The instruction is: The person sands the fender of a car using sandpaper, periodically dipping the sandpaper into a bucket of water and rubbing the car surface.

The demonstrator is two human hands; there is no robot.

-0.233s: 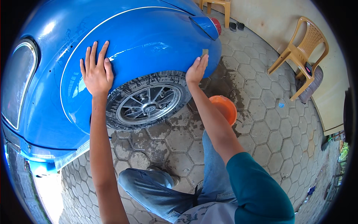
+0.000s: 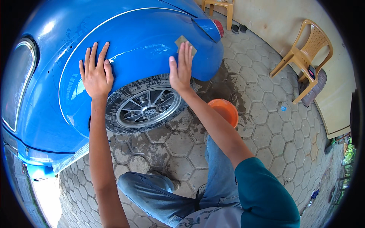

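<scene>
A glossy blue car fender (image 2: 129,34) curves over the wheel (image 2: 148,110) in front of me. On the fender's left part, my left hand (image 2: 96,74) lies flat, fingers spread, with nothing in it. Above the tyre's right side, my right hand (image 2: 181,68) holds a small olive-brown square of what looks like sandpaper (image 2: 182,39) against the blue paint. Its fingers are straight and close together over the sheet, whose corners show past the fingertips. A pale streak of glare runs along the paint between my hands.
An orange bucket (image 2: 227,111) stands on wet hexagonal paving (image 2: 182,142) beneath my right forearm. A tan plastic chair (image 2: 310,51) is by the wall at right, a dark cushion (image 2: 316,86) against it. Dark footwear (image 2: 238,28) lies near another chair (image 2: 229,13). The red tail light (image 2: 218,27) juts out at the fender's end.
My right hand has slid left and inward across the fender with the sandpaper, turning more upright. More of the sheet shows now. My left hand keeps its place on the paint.
</scene>
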